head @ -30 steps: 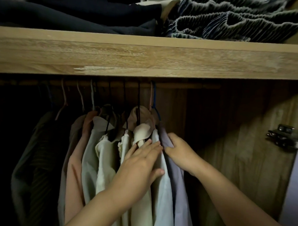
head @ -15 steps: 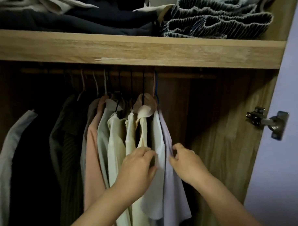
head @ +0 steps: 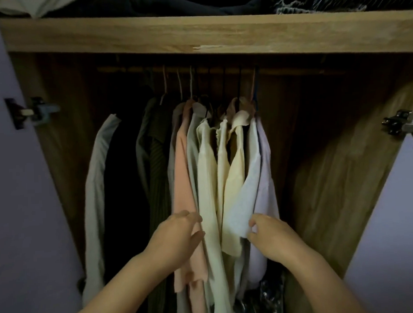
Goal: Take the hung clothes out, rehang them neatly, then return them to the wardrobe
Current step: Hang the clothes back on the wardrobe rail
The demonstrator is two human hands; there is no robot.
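left hand (head: 178, 237) open w/ fingers on pink shirt (head: 184, 180), right hand (head: 271, 236) pinching white sleeve (head: 243, 213) in wardrobe (head: 220, 34)

Open wardrobe (head: 342, 198), shirts bunched on rail (head: 221, 70) at twelve o'clock. Left hand (head: 178, 239) at seven o'clock, fingers loosely spread against peach shirt (head: 183, 180) and cream shirt (head: 207, 179). Right hand (head: 271, 238) at five o'clock, pinching hem of white shirt (head: 244, 201), lilac shirt (head: 266, 177) just behind. Folded clothes (head: 195, 2) on shelf (head: 196, 32) above. Hinges (head: 398, 124) both sides.
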